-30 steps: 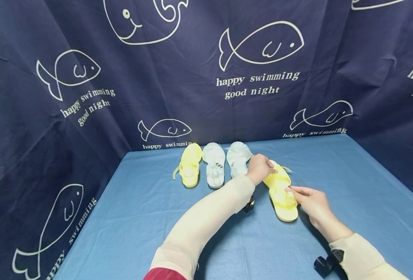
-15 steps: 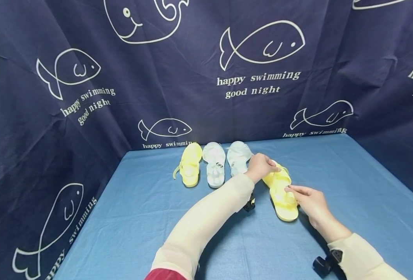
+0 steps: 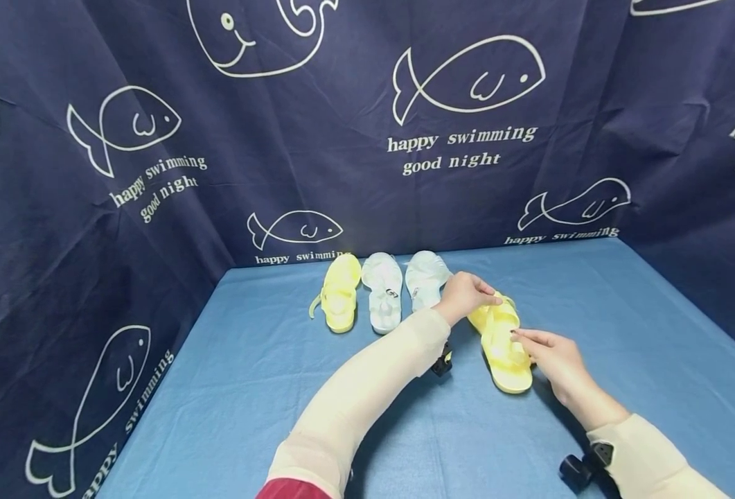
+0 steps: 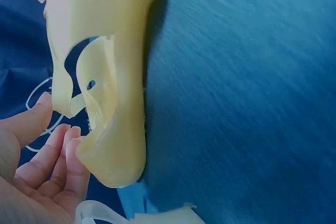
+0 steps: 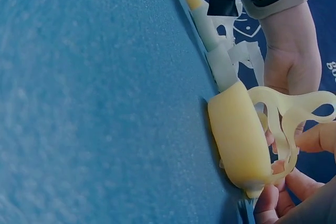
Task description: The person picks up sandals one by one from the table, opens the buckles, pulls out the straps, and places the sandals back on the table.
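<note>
A yellow sandal [image 3: 508, 360] lies at a slant on the table, toe toward me. My left hand [image 3: 465, 298] reaches over its heel end and holds the ankle strap [image 4: 62, 98] between thumb and fingers. On the sandal's right side, my right hand [image 3: 557, 364] pinches the upper near the middle straps [image 5: 283, 129]. The left wrist view shows the heel cup [image 4: 113, 156] standing upright beside my left fingers. To the left, a pale blue sandal [image 3: 425, 277] is partly covered by my left hand and forearm.
Another pale blue sandal [image 3: 382, 294] and a second yellow sandal [image 3: 340, 294] stand in a row on the left, near the back edge. A dark blue fish-print curtain [image 3: 367, 138] rises behind the blue table cloth [image 3: 249, 388].
My left hand has shifted slightly right along the heel end. The loose strap end that stuck out at the sandal's right no longer shows. My right hand stays nearly still.
</note>
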`<state>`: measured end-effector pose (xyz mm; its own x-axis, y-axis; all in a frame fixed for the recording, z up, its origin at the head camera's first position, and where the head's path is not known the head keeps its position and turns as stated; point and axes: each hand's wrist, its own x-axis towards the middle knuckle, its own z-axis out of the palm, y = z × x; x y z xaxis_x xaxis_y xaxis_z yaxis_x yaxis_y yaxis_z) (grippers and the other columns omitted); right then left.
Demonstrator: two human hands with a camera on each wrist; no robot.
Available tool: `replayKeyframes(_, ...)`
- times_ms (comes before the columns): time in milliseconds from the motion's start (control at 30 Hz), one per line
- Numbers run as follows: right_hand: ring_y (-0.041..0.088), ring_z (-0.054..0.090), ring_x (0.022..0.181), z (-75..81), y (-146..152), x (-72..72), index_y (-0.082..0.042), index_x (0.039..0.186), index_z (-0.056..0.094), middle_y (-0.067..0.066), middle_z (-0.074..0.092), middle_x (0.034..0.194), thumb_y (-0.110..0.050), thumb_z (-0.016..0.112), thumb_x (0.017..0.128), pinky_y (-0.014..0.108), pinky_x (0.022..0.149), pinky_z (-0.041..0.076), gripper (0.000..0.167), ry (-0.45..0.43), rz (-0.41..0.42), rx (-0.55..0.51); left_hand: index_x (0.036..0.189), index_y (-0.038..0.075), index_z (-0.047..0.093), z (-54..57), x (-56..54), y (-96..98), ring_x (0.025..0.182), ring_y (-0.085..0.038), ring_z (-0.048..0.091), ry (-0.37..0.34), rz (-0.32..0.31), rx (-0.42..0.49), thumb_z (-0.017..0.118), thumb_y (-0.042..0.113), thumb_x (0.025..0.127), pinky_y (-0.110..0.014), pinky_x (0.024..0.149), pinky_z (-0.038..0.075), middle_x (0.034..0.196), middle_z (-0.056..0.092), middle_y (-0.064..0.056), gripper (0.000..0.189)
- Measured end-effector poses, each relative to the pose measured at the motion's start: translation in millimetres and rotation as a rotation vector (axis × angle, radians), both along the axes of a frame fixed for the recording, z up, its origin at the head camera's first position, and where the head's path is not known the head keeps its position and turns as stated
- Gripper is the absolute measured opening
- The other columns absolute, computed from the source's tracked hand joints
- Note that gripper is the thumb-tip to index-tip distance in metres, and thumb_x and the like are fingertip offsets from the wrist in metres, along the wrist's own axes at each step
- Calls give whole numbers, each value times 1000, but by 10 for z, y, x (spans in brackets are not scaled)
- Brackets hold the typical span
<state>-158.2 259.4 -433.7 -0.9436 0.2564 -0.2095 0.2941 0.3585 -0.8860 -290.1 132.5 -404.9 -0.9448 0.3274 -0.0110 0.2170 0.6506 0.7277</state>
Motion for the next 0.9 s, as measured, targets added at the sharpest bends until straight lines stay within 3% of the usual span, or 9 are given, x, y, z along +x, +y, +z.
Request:
replayKeyframes(133,8,52,103,10,14,6,1,139,49,23,45,145,-37,54,98,18,72,49,57,5,19,0,84,18,78,6,-10,-12,70,-1,58,4,-10,3,82,29,78,-14,58,46,82,72,10,12)
replayKeyframes(233,-9,48,89,13,23,14,0,140,48,23,45,145,-34,54,98,19,72,51,54,10,29,-4,84,18,78,4,-18,-25,71,-1,58,11,-31,14,82,28,78,-14,59,46,82,72,9,13)
replayKeyframes(300,-13,46,84,16,29,22,0,140,48,23,44,146,-33,54,98,20,72,51,53,17,38,-5,85,18,77,9,-19,-36,71,-1,57,19,-49,25,81,28,79,-14,60,46,83,72,9,13)
replayKeyframes(733,-6,52,87,64,57,103,2,143,42,26,42,146,-35,50,101,25,79,51,57,-11,91,28,86,17,76,26,-34,-109,77,-2,57,-14,-79,126,81,25,79,-16,64,48,84,69,10,12)
replayKeyframes(900,-10,52,87,55,57,137,1,145,40,25,43,146,-36,51,100,23,81,51,59,-2,109,28,88,16,76,53,-14,-134,75,-2,56,-19,-95,130,81,24,79,-16,63,48,80,68,10,13)
